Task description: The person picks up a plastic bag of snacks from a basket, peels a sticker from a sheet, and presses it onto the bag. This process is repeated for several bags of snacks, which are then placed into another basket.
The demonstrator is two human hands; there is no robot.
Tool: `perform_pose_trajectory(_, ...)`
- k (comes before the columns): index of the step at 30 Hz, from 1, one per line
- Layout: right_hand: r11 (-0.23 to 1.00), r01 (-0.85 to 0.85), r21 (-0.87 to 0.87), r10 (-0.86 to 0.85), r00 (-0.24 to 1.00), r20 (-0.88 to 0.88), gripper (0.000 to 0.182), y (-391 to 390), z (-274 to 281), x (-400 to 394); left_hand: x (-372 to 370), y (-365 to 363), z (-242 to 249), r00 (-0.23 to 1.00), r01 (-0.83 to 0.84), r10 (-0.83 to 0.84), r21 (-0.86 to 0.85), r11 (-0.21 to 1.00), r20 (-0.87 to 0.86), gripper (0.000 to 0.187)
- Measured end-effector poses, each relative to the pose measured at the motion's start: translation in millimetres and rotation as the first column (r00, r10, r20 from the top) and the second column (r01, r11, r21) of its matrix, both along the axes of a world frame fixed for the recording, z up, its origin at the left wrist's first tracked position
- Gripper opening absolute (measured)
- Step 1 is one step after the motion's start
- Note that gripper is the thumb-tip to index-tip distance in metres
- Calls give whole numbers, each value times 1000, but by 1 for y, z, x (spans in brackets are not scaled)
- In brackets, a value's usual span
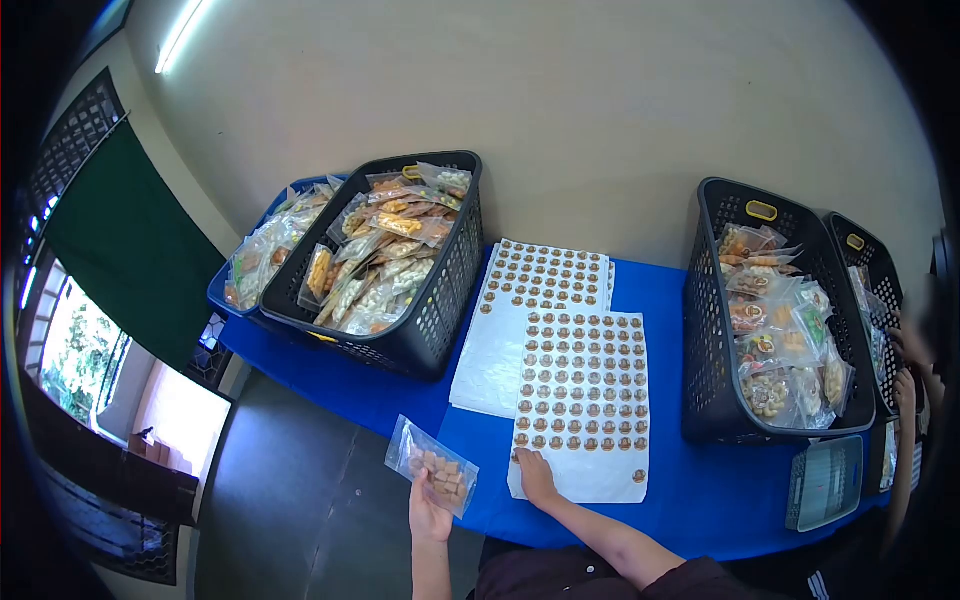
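My left hand [430,515] holds a clear plastic pouch [437,467] of light-brown cubes by its lower edge, in front of the blue table. My right hand [537,478] rests on the lower left of a white sticker sheet [577,480], with its fingers bent and the tips pinched at a round brown sticker by the left edge. Rows of the same stickers fill the sheet's upper part; one sticker [639,476] sits alone at lower right. Under this sheet, further back, lie more sticker sheets [484,360].
A dark basket [440,300] full of pouches stands left, beside a blue crate [222,290] of pouches. On the right are another dark basket [705,350] of pouches, a further basket [850,225], a grey tray [826,484] and another person's hands [908,345]. Blue cloth [660,300] covers the table.
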State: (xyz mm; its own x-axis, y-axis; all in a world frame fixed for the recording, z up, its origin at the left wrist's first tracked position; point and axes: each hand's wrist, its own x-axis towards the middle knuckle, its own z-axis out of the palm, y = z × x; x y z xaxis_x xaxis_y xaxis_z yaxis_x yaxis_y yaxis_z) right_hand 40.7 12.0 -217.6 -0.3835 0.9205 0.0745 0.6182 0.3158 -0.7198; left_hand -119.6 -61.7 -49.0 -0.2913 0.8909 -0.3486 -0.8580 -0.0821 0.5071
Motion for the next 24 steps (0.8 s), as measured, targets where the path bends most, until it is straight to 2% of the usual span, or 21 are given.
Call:
perform_pose_trajectory(3,998,50,-28,-52,996,-73,37,5,-10,-6,-2,-2,-6,1000,-6,6,5,1000,23,27)
perform_pose_trajectory(6,994,107,34,-101,987,-128,36,12,-23,-10,-2,-3,-6,1000,-7,7,5,1000,15,27)
perform_pose_trajectory(9,995,69,-73,-72,996,-44,39,17,-11,-8,0,-1,-2,1000,-10,10,-25,1000,-9,26)
perform_pose_trajectory(12,993,113,-18,-114,988,-102,42,13,-24,-4,0,0,-2,1000,0,-1,-30,1000,-21,26)
perform_pose_trajectory(15,975,194,107,-186,979,-79,43,5,-25,-4,-2,-1,-3,1000,6,-6,-37,999,-25,26)
perform_pose_trajectory(18,990,133,42,-131,990,-53,36,4,-22,-2,-2,-3,-3,1000,12,-13,-55,998,-20,26)
perform_pose_trajectory(24,992,117,42,-116,993,-28,31,5,-20,-3,-3,-1,-2,1000,26,-26,-45,999,-11,27)
